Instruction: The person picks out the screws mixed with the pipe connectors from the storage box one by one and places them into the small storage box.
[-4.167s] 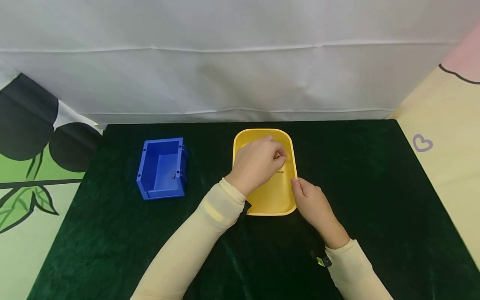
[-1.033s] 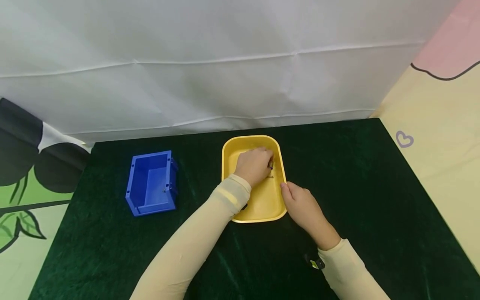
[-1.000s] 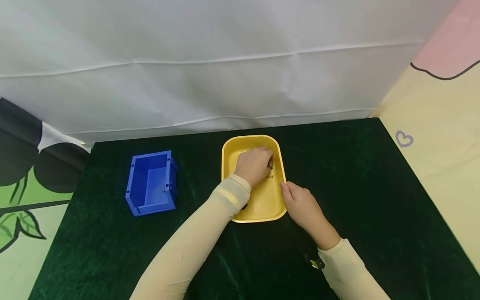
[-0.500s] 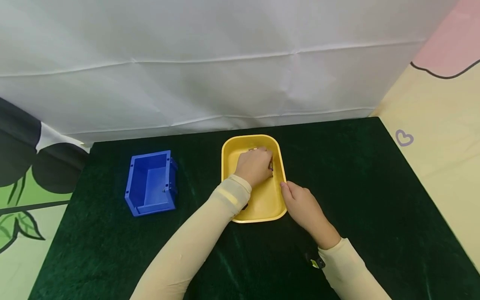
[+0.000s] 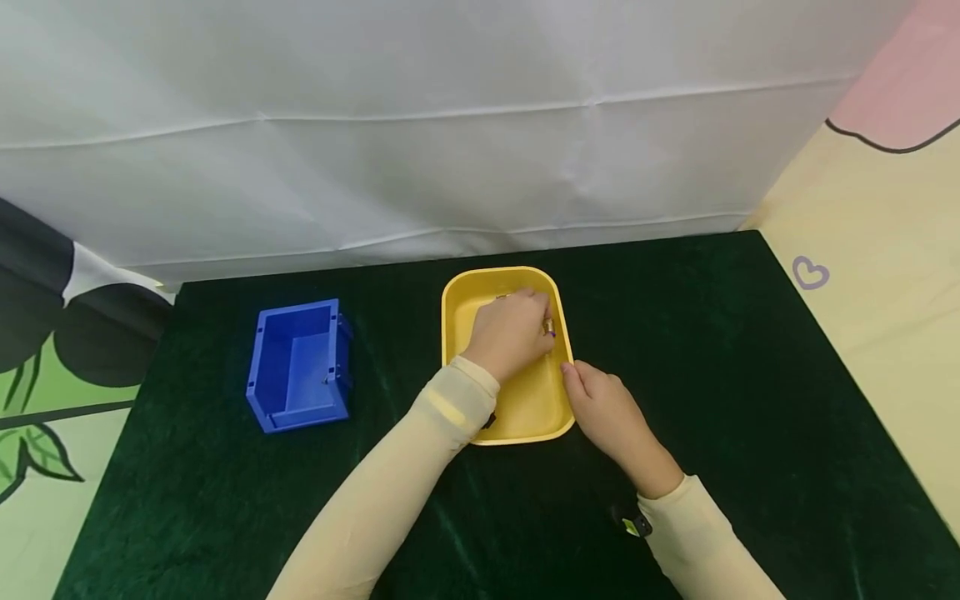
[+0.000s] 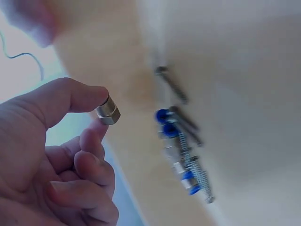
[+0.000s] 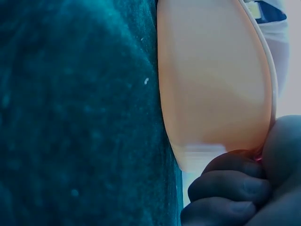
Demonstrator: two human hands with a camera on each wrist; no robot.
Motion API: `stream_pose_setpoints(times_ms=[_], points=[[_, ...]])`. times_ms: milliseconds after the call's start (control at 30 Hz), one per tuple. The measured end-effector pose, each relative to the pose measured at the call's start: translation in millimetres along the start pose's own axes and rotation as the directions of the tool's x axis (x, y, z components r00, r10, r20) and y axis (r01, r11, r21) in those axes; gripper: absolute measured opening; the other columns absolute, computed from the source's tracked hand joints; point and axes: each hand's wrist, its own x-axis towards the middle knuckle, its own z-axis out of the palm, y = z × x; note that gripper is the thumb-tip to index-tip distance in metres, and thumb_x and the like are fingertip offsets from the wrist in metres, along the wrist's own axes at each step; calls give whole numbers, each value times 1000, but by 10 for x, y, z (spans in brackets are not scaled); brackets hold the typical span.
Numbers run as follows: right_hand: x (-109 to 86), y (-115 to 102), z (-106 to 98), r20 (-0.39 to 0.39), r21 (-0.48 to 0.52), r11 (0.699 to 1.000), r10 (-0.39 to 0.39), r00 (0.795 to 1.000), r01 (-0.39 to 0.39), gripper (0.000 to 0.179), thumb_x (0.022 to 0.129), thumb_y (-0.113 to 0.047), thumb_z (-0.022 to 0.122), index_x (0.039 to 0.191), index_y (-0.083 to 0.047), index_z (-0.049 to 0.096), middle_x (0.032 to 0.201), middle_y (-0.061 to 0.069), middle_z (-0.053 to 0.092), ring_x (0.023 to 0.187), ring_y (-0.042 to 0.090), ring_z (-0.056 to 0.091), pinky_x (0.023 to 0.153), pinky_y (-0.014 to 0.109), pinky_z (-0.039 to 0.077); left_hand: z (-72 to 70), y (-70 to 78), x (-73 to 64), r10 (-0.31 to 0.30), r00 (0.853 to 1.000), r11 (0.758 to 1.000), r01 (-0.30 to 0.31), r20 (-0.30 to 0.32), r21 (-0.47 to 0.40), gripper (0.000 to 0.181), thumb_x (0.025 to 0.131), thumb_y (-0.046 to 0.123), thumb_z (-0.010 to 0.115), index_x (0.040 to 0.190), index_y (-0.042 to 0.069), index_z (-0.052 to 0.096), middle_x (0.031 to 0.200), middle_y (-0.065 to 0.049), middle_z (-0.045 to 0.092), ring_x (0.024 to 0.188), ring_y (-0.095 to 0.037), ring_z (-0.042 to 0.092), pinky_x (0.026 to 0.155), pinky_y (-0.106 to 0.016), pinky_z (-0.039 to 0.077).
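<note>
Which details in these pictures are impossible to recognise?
Heaped metal parts, left wrist view: blur and overlap obscure their number.
Yellow tray, head view: left hand hides some floor.
Dark speck in blue bin, head view: too small to identify.
Left sleeve, head view: cut by bottom edge.

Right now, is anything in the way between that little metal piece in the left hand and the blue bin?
Yes: the left hand pinches the metal piece inside the yellow tray, so the tray's left wall stands between, then the blue bin's right wall.
</note>
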Motion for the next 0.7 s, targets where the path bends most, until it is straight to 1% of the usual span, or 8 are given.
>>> stream_pose_setpoints(times_ms=[133, 233, 333, 433, 567, 700], points=[[4, 2, 5, -1, 1, 1000, -6, 1000, 6, 42, 108, -41, 32, 94, -13, 60, 71, 3, 59, 55, 22, 54, 50, 34, 46, -134, 1, -116, -6, 1000, 997, 4, -31, -82, 19, 83, 25, 74, 95, 18, 61, 85, 6, 53, 70, -11, 54, 61, -26, 46], [8, -3, 12, 11, 8, 1000, -6, 1000, 5, 41, 108, -41, 33, 96, -13, 60, 72, 4, 60, 55, 22, 56, 51, 34, 47, -276, -45, -231, -37, 998, 988, 28, -56, -153, 22, 82, 26, 74, 99, 17, 63, 84, 5, 54, 69, -11, 54, 61, -26, 46], [12, -7, 8, 13, 18, 1000, 3, 1000, -3, 39, 108, -41, 34, 99, -14, 61, 73, 4, 60, 57, 22, 57, 52, 35, 48, -421, -103, -331, -71, 993, 982, 53, -93, -183, 25, 83, 29, 74, 103, 16, 64, 84, 4, 56, 69, -12, 54, 60, -27, 47], [15, -9, 4, 19, 29, 999, 18, 1000, -19, 38, 108, -41, 35, 103, -14, 61, 75, 4, 61, 58, 23, 58, 53, 35, 49, -523, -168, -421, -112, 985, 973, 82, -129, -216, 27, 85, 31, 74, 106, 15, 65, 84, 3, 57, 69, -13, 54, 57, -28, 47], [14, -4, 8, 30, 39, 999, 36, 999, -38, 38, 108, -41, 35, 105, -14, 61, 76, 5, 62, 59, 23, 58, 54, 35, 49, -583, -272, -550, -161, 974, 959, 116, -159, -259, 30, 86, 32, 75, 108, 14, 66, 85, 1, 55, 66, -14, 52, 53, -28, 45], [15, 7, 17, 30, 43, 998, 48, 998, -49, 38, 107, -41, 36, 104, -14, 61, 76, 5, 62, 58, 24, 58, 53, 35, 49, -584, -381, -666, -209, 964, 942, 153, -167, -298, 30, 87, 33, 74, 108, 14, 65, 85, 0, 52, 66, -16, 50, 52, -29, 44]])
